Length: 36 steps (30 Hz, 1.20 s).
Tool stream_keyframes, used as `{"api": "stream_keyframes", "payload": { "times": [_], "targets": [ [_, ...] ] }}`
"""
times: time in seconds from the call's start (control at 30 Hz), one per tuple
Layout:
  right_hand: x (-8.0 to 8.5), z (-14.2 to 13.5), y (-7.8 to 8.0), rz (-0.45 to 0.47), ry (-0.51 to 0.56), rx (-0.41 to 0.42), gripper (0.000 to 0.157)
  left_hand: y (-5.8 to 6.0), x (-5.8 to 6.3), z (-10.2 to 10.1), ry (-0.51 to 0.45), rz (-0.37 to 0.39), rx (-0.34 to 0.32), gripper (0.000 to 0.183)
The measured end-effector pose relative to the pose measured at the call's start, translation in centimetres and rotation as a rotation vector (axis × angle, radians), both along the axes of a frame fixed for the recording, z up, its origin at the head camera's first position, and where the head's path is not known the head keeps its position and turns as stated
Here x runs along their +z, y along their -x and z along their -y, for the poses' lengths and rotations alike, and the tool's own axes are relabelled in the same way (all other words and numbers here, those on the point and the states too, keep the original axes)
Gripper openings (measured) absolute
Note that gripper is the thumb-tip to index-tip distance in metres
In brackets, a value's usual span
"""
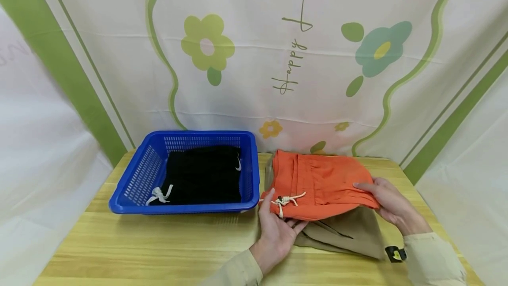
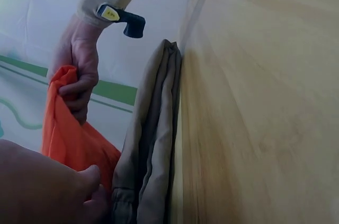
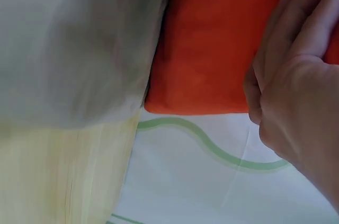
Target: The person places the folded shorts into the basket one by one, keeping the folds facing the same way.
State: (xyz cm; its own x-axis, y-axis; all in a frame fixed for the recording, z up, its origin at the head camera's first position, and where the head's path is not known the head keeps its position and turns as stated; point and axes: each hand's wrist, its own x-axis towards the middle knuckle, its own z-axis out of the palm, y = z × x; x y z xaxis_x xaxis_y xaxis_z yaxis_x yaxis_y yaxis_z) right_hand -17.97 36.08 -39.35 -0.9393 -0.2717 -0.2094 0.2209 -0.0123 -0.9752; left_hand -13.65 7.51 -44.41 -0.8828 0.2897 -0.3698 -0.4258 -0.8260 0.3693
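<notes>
Folded orange shorts (image 1: 337, 180) with a cream drawstring lie between my hands in the head view, overlapping a folded khaki garment (image 1: 345, 235). My left hand (image 1: 275, 237) grips their near left corner by the drawstring, thumb on top and fingers underneath. At the right end, my right hand (image 1: 390, 202) holds the edge with its thumb above and its other fingers below. The left wrist view shows the orange cloth (image 2: 79, 144) raised at the right hand, beside the khaki folds (image 2: 153, 144). In the right wrist view, fingers (image 3: 291, 33) lie against the orange cloth.
A blue plastic basket (image 1: 182, 209) stands left on the wooden table (image 1: 158, 250), with folded black shorts (image 1: 206, 175) inside. Behind the table hangs a white curtain (image 1: 246, 92) with flower prints. A black wrist device (image 1: 395, 254) sits at the right sleeve.
</notes>
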Motion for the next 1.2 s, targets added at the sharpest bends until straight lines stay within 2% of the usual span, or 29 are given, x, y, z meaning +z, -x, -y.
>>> {"api": "stream_keyframes", "payload": {
  "times": [0.13,0.33,0.5,0.57,0.73,0.8,1.0,1.2],
  "targets": [
    [-0.4,-0.3,-0.3,0.011,-0.087,0.008,0.041,0.4,-0.1,-0.3,0.089,-0.021,-0.008,0.094],
    [-1.3,-0.9,-0.7,0.026,-0.216,0.05,0.065,1.0,0.3,-0.5,0.249,-0.041,0.001,0.092],
    [-1.9,-1.1,-0.8,0.035,-0.266,0.09,0.065,1.4,0.3,-0.9,0.317,-0.075,0.053,0.084],
    [-2.1,-1.0,-0.8,0.039,-0.271,0.097,0.062,1.5,0.1,-1.3,0.416,-0.086,0.09,0.082],
    [-2.3,-0.9,-1.1,0.034,-0.281,0.112,0.057,1.7,-0.4,-2.3,0.743,-0.069,0.188,0.083],
    [-2.4,-0.9,-1.1,0.032,-0.279,0.121,0.053,1.8,-0.6,-2.5,0.801,-0.057,0.208,0.081],
    [-2.7,-1.3,-1.2,0.03,-0.261,0.166,0.039,1.9,-0.9,-2.5,0.831,-0.047,0.202,0.078],
    [-2.6,-2.2,-1.6,0.018,-0.243,0.185,0.051,1.0,-0.5,-2.3,0.8,-0.123,0.183,0.075]
  ]
}}
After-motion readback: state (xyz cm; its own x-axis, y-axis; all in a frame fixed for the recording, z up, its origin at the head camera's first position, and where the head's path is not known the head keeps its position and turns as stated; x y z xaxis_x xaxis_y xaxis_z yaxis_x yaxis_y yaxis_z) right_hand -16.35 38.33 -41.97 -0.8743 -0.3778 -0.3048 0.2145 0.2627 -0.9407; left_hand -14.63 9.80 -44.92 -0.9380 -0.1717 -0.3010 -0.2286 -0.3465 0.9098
